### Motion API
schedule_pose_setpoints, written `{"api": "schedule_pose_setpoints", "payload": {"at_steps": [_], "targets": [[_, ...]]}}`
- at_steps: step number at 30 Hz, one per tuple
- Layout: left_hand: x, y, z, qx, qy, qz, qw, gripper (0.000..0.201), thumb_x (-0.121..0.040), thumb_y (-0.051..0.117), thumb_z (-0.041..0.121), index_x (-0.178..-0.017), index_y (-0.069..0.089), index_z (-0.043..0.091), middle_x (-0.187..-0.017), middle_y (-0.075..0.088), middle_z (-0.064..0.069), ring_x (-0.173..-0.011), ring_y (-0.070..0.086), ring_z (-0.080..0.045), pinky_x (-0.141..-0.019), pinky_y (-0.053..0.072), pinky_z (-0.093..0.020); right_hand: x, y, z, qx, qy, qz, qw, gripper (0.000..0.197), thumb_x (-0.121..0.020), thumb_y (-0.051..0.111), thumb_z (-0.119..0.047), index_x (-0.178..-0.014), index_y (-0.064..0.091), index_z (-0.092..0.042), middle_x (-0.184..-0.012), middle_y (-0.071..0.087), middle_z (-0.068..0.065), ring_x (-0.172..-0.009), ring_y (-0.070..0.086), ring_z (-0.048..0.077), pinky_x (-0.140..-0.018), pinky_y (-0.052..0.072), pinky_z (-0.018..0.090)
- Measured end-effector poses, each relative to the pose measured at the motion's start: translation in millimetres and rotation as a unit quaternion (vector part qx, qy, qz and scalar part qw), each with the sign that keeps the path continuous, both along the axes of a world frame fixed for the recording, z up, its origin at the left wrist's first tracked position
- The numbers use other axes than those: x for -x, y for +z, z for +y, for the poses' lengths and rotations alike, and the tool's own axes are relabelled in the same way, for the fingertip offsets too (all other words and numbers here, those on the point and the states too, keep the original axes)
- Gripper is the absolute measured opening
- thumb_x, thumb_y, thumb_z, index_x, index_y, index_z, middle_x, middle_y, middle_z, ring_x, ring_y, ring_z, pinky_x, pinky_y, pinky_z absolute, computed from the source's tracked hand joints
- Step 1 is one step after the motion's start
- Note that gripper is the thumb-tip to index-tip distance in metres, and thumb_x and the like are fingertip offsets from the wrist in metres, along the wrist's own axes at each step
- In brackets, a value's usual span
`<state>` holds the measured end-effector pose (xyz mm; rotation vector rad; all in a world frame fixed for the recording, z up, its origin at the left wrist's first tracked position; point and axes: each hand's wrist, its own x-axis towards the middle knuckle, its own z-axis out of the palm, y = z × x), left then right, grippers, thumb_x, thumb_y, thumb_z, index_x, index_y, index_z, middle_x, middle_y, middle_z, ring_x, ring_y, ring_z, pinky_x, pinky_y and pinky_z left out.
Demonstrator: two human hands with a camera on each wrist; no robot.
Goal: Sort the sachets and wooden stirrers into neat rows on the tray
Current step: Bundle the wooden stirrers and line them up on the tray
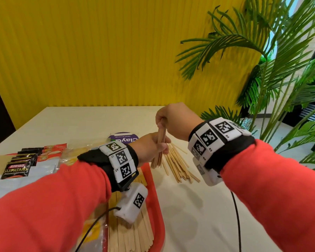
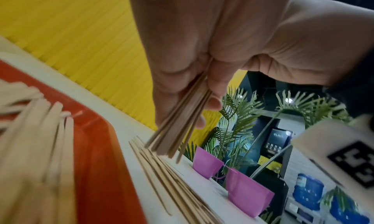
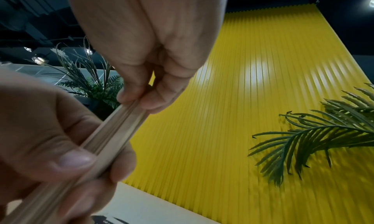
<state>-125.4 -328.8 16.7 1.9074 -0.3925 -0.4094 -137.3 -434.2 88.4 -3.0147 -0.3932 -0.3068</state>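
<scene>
A bundle of wooden stirrers (image 1: 161, 142) stands nearly upright just right of the red tray (image 1: 157, 195). My left hand (image 1: 162, 148) grips the bundle around its middle. My right hand (image 1: 162, 124) pinches its top end between thumb and fingers (image 3: 129, 94). The bundle's lower ends (image 2: 161, 147) hover at a loose pile of stirrers (image 1: 179, 165) on the table. More stirrers (image 1: 131, 235) lie side by side in the tray. Black Kopiko sachets (image 1: 16, 169) and red sachets (image 1: 53, 150) lie at the left. My forearm hides much of the tray.
A purple round label (image 1: 125, 138) lies on the white table beyond my left hand. Purple paper pieces (image 2: 244, 194) sit at the table edge. A yellow ribbed wall stands behind the table, with palm plants (image 1: 262, 73) at the right. Cables hang from both wrist cameras.
</scene>
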Motion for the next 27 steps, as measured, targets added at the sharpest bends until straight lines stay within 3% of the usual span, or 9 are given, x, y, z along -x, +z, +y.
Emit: {"api": "schedule_pose_setpoints", "payload": {"at_steps": [3,5,7,10,14,17,23,25,27], "targets": [[-3.7,6.8,10.7,-0.045,-0.001,-0.024,0.999,0.012,-0.097,0.042,0.011,-0.101,0.051,0.017,-0.083,0.060,0.002,-0.079,0.058,-0.008,-0.066,0.045,-0.025,-1.2,2.3,6.7,-0.037,0.011,-0.014,0.999,0.025,-0.091,0.046,-0.003,-0.098,0.068,-0.012,-0.096,0.068,0.001,-0.080,0.051,0.012,-0.055,0.036,0.021],[-5.5,11.2,20.9,-0.053,0.003,-0.019,0.998,0.013,-0.098,0.040,0.011,-0.094,0.050,0.018,-0.084,0.059,0.001,-0.083,0.060,-0.011,-0.064,0.047,-0.027,-2.2,0.6,10.9,-0.107,0.016,-0.026,0.994,0.021,-0.093,0.051,-0.013,-0.106,0.067,-0.014,-0.104,0.067,0.001,-0.084,0.050,0.010,-0.067,0.036,0.021],[-6.2,13.8,31.8,-0.047,0.016,-0.007,0.999,0.015,-0.098,0.040,0.010,-0.091,0.049,0.018,-0.086,0.059,-0.001,-0.088,0.063,-0.016,-0.063,0.049,-0.029,-5.5,-6.0,15.2,-0.213,0.006,-0.019,0.977,0.030,-0.093,0.053,-0.023,-0.122,0.059,-0.018,-0.118,0.062,0.000,-0.093,0.055,0.013,-0.078,0.040,0.023],[-11.9,16.4,50.0,-0.011,0.057,0.029,0.998,0.010,-0.099,0.040,0.010,-0.099,0.049,0.012,-0.086,0.059,-0.002,-0.082,0.065,-0.017,-0.063,0.052,-0.032,-15.1,-21.7,25.2,-0.322,-0.044,0.041,0.945,0.046,-0.092,0.057,-0.024,-0.135,0.046,-0.013,-0.130,0.055,0.007,-0.110,0.059,0.025,-0.096,0.047,0.038],[-20.7,18.2,65.2,0.068,0.103,0.153,0.980,0.013,-0.100,0.038,0.012,-0.101,0.050,0.005,-0.085,0.061,-0.008,-0.072,0.064,-0.019,-0.066,0.057,-0.036,-18.8,-48.6,39.0,-0.291,-0.080,0.205,0.931,0.037,-0.089,0.060,-0.019,-0.121,0.057,-0.002,-0.118,0.063,0.015,-0.107,0.062,0.028,-0.096,0.049,0.040],[-26.2,12.5,67.7,0.044,0.118,0.197,0.972,0.017,-0.099,0.042,0.012,-0.092,0.055,0.004,-0.076,0.057,-0.007,-0.060,0.059,-0.016,-0.068,0.056,-0.034,-19.8,-65.6,53.0,-0.364,-0.078,0.293,0.881,0.030,-0.088,0.061,-0.018,-0.109,0.062,0.003,-0.105,0.068,0.019,-0.096,0.067,0.030,-0.092,0.053,0.043],[-34.6,-2.4,72.1,0.014,0.110,0.275,0.955,0.019,-0.098,0.044,0.011,-0.089,0.059,0.005,-0.082,0.060,-0.008,-0.077,0.062,-0.018,-0.080,0.054,-0.036,-26.2,-80.0,59.9,-0.419,-0.106,0.357,0.828,0.017,-0.087,0.063,-0.009,-0.102,0.064,0.000,-0.098,0.067,0.015,-0.092,0.065,0.026,-0.093,0.052,0.042],[-36.9,-7.2,72.6,-0.009,0.113,0.286,0.952,0.017,-0.097,0.045,0.011,-0.088,0.059,0.004,-0.083,0.062,-0.009,-0.086,0.062,-0.020,-0.092,0.051,-0.041,-25.6,-83.4,60.3,-0.417,-0.110,0.374,0.821,0.008,-0.088,0.061,-0.008,-0.095,0.064,-0.004,-0.089,0.065,0.009,-0.083,0.063,0.020,-0.087,0.054,0.035],[-39.6,-10.8,72.0,-0.033,0.121,0.289,0.949,0.015,-0.096,0.047,0.011,-0.088,0.058,0.004,-0.085,0.061,-0.010,-0.093,0.061,-0.022,-0.098,0.048,-0.042,-26.2,-86.6,61.4,-0.412,-0.111,0.377,0.822,0.009,-0.088,0.061,-0.008,-0.096,0.064,-0.003,-0.089,0.064,0.009,-0.083,0.062,0.020,-0.088,0.054,0.037]]}}
